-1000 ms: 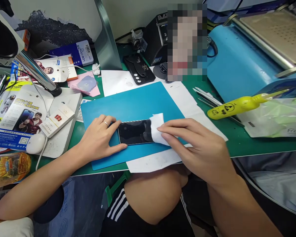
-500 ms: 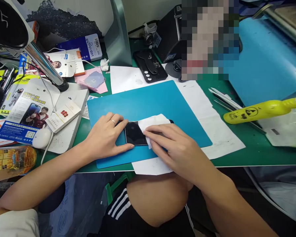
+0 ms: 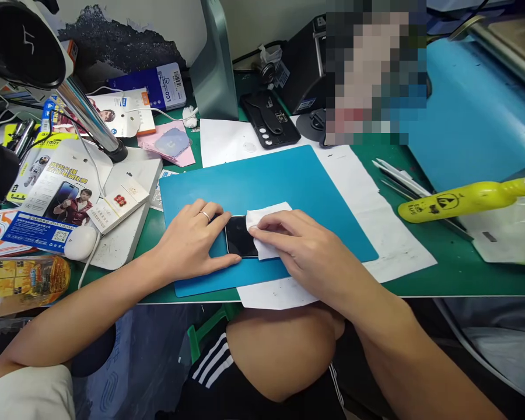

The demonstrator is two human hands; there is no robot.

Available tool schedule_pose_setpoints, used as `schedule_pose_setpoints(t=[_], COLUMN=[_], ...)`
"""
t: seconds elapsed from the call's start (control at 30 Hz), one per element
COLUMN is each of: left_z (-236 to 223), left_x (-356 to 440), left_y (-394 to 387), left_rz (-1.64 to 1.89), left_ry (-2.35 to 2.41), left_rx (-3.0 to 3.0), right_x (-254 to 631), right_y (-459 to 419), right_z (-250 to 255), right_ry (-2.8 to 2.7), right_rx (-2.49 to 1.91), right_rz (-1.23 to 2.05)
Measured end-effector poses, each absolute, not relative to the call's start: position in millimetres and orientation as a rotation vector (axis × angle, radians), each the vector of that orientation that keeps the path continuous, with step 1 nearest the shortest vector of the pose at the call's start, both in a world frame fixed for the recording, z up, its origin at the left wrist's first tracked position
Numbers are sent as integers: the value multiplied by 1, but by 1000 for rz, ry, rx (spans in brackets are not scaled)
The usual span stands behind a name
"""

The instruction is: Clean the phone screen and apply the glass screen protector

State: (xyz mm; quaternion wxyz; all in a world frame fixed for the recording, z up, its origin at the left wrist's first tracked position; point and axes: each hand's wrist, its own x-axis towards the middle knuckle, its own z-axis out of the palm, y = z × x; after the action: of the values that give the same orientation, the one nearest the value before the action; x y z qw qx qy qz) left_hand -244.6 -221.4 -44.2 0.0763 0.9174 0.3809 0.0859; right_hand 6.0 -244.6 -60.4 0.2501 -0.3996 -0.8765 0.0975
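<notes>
A smartphone (image 3: pixel 240 238) with a dark screen lies face up on the blue mat (image 3: pixel 262 175). My left hand (image 3: pixel 196 239) steadies its left end, thumb on the near edge and index finger at the far corner; a ring is on one finger. In my right hand (image 3: pixel 310 245), thumb and fingers pinch a white wipe (image 3: pixel 269 214) that rests over the phone's screen. The right part of the phone is hidden under the wipe and the hand.
Right of the mat lie tweezers (image 3: pixel 398 175) and a yellow squeeze bottle (image 3: pixel 450 201). A black phone case (image 3: pixel 270 119) is behind. At left stand a lamp post (image 3: pixel 87 116), a cigarette box (image 3: pixel 119 205) and several packages. White paper (image 3: pixel 363 192) sticks out from beneath the mat.
My right hand has shifted slightly left and up with the wipe, which is now more bunched under the fingers. My left hand still holds the phone's left end.
</notes>
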Motion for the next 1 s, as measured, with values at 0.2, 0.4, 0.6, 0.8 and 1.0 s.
schedule_pose_setpoints(t=[0.2,0.4,0.6,0.8,1.0], left_z=[-45,-45,-44,-44,-45], left_x=[-245,-245,-246,-247,-246], left_y=[-222,-221,-221,-220,-220], left_rz=[306,262,276,300,300], left_ry=[1143,1145,1149,1135,1113], left_rx=[2772,2753,2753,2788,2806], right_x=[-12,1,-11,-16,-14], right_y=[-240,-250,-244,-250,-264], right_z=[-58,-59,-60,-60,-62], right_ry=[-2420,-2347,-2355,-2347,-2374], right_rx=[-1087,-1103,-1097,-1064,-1021], right_rz=[301,319,341,309,299])
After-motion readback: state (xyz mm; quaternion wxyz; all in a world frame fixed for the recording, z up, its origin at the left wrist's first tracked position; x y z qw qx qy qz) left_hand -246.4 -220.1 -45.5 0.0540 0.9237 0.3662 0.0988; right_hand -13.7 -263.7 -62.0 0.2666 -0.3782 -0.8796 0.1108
